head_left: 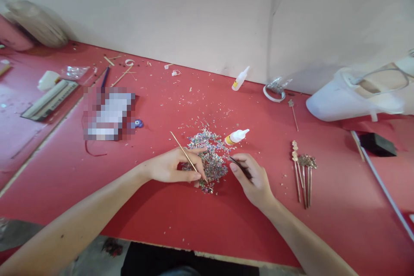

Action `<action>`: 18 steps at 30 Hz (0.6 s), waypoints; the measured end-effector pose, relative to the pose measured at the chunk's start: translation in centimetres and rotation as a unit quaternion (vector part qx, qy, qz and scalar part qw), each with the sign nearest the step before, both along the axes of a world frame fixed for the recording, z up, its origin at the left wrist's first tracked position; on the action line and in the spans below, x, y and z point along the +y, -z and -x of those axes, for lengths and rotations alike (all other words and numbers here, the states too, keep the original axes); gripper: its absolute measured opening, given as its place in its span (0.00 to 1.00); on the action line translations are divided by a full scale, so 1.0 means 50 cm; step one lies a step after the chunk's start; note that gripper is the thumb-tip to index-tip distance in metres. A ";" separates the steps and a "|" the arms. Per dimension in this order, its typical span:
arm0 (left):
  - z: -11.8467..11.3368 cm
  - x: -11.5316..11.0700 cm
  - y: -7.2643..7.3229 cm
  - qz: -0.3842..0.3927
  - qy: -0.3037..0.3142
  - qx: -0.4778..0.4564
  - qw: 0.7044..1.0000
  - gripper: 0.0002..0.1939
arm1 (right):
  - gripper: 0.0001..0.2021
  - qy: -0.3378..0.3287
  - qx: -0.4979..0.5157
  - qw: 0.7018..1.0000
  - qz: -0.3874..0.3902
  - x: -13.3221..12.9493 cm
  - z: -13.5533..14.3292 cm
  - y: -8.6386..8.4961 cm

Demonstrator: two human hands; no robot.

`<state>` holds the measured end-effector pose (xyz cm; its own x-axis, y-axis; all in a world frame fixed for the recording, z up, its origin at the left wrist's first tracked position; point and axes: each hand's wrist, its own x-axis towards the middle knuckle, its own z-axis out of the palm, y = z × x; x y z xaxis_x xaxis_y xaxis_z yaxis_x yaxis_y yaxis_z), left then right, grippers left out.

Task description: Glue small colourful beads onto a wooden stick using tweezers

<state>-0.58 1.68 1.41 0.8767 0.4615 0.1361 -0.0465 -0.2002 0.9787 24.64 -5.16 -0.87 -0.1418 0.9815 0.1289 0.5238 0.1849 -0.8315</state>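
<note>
My left hand (177, 166) pinches a thin gold stick (183, 150) between thumb and fingers, its lower end over the near edge of a pile of small shiny pieces (215, 164). Right of the pile, my right hand (254, 177) is closed round dark tweezers (239, 165), whose tip points left at the pieces. A small white glue bottle with a yellow label (236, 137) lies just behind the pile, between the hands. Whatever sits at the stick's lower end is too small to make out.
Several decorated sticks (304, 177) lie at the right on the red table (194, 215). Behind are another glue bottle (241, 79), a tape ring (274, 93) and a white bucket (339, 95). Leftward lie a blurred flat object (110, 114) and a ruler-like box (50, 100).
</note>
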 end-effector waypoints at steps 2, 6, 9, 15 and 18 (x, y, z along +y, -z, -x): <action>0.002 0.001 -0.001 0.019 0.014 -0.004 1.000 0.06 | 0.07 0.001 0.000 1.000 0.004 0.000 0.000 -0.001; 0.004 0.003 -0.001 0.036 0.031 0.004 0.999 0.07 | 0.07 0.001 0.001 1.000 0.004 -0.001 0.000 -0.001; 0.005 0.007 -0.001 0.037 0.000 0.001 0.999 0.07 | 0.06 -0.009 0.010 1.000 0.005 -0.003 0.001 -0.001; 0.008 0.015 -0.002 0.036 -0.012 0.011 0.999 0.07 | 0.06 -0.006 0.016 1.000 0.006 -0.004 0.002 0.000; 0.013 0.020 0.003 0.060 -0.026 -0.005 0.998 0.07 | 0.06 0.015 0.022 1.000 0.006 -0.001 0.003 0.005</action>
